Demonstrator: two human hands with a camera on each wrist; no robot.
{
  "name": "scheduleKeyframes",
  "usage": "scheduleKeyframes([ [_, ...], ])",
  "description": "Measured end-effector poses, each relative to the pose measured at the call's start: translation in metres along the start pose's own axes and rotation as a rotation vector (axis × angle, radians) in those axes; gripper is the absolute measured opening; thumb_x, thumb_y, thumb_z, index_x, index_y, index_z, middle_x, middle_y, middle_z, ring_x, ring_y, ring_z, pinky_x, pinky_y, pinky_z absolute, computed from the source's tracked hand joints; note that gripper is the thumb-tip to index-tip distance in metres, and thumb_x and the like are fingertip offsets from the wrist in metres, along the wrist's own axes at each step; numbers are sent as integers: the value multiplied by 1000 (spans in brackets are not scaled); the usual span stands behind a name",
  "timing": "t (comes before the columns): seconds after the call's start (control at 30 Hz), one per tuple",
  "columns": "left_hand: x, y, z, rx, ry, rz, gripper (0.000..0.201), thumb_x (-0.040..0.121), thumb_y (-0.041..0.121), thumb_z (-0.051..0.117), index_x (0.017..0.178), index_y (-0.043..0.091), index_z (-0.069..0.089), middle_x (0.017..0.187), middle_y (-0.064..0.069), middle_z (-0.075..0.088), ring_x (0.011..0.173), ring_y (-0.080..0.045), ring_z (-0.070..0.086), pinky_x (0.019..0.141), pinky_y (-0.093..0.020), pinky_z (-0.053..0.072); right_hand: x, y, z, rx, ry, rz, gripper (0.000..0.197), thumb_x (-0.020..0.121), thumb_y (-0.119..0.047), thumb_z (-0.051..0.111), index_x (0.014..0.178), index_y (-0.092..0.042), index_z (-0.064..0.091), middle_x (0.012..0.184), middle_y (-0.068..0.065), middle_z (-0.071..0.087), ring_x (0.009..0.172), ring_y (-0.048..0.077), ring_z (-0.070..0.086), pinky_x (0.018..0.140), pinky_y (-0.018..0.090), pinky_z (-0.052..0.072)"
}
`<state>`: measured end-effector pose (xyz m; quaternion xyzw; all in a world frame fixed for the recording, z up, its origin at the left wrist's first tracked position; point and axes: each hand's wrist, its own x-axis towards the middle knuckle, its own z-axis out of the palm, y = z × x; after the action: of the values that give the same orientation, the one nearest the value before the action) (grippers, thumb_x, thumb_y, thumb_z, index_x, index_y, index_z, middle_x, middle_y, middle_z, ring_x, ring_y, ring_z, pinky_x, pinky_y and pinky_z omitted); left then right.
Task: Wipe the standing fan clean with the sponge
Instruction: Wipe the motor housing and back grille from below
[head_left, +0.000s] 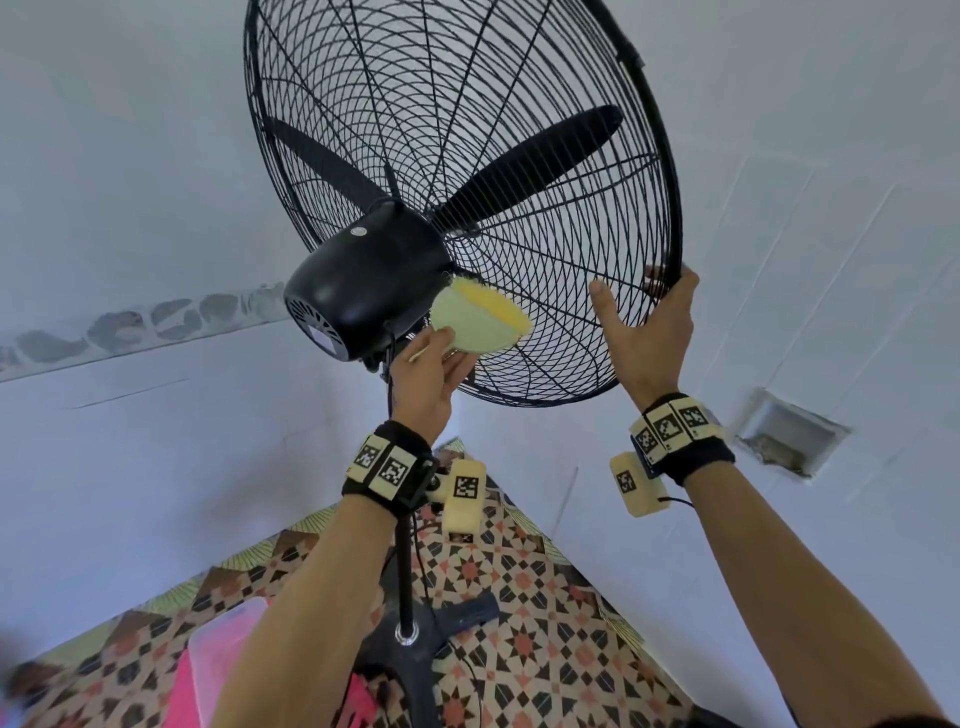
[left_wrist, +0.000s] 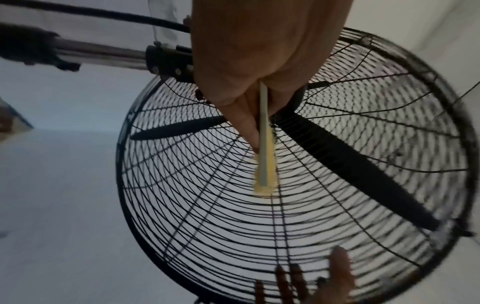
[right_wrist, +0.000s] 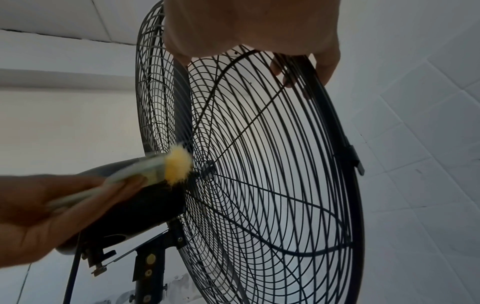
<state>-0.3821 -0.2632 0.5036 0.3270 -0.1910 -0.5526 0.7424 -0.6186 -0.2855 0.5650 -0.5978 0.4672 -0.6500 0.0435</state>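
Standing fan (head_left: 457, 208), black, round wire cage, three dark blades, rounded motor housing (head_left: 363, 280) bearing a small round badge, writing too small to read. Tilted on a chrome-and-black pole (head_left: 405, 571) over a patterned tile floor (head_left: 545, 597).

Left hand (head_left: 426, 374): fingers and thumb pinch a flat pale-green sponge with yellow fuzzy face (head_left: 480, 317), the yellow side pressed to the rear cage wires just beside the motor housing.

Right hand (head_left: 647, 332): fingers curled round the cage's lower right rim, thumb laid on the wires.

Square-coded tag bands on both wrists.

Clear plastic tub (head_left: 223, 639), blurred, by the floor's left edge; contents cannot be told.
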Motion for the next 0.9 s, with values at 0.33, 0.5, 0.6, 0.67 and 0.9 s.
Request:
scheduleKeyframes([
  [0.33, -2, -14, 5, 68, 99, 20, 42, 97, 3, 68, 138, -2, 57, 101, -10, 73, 75, -17, 74, 73, -29, 64, 11, 16, -17, 19, -231, -25, 111, 69, -47, 94, 152, -16, 27, 142, 0, 48, 126, 13, 51, 107, 29, 46],
  [0.5, -15, -8, 19, 38, -26, 105, 31, 100, 6, 65, 131, 2, 61, 117, -15, 72, 89, -22, 74, 79, -28, 62, 13, 17, -12, 40, -233, -50, 106, 71, -46, 94, 149, -16, 30, 139, 0, 49, 124, 12, 51, 106, 30, 47],
  [0.6, -20, -22, 25, 38, 59, 31, 29, 99, 2, 65, 127, 6, 59, 111, -15, 71, 86, -23, 72, 71, -26, 63, 15, 17, -12, 35, -226, -57, 107, 70, -46, 94, 150, -15, 30, 139, 1, 49, 125, 13, 51, 105, 28, 47],
  [0.67, -22, -30, 21, 59, 132, -15, 36, 98, 0, 66, 133, 3, 59, 100, -11, 71, 84, -23, 71, 66, -26, 63, 16, 17, -13, 43, -233, -59, 108, 70, -47, 93, 150, -14, 30, 140, 3, 48, 127, 15, 51, 107, 32, 47],
  [0.9, -19, -14, 26, 15, 26, 93, 35, 99, 5, 66, 133, 3, 61, 110, -12, 73, 92, -24, 73, 73, -27, 62, 14, 19, -13, 58, -250, -54, 107, 71, -49, 93, 150, -15, 28, 140, 2, 48, 126, 15, 52, 105, 30, 48],
])
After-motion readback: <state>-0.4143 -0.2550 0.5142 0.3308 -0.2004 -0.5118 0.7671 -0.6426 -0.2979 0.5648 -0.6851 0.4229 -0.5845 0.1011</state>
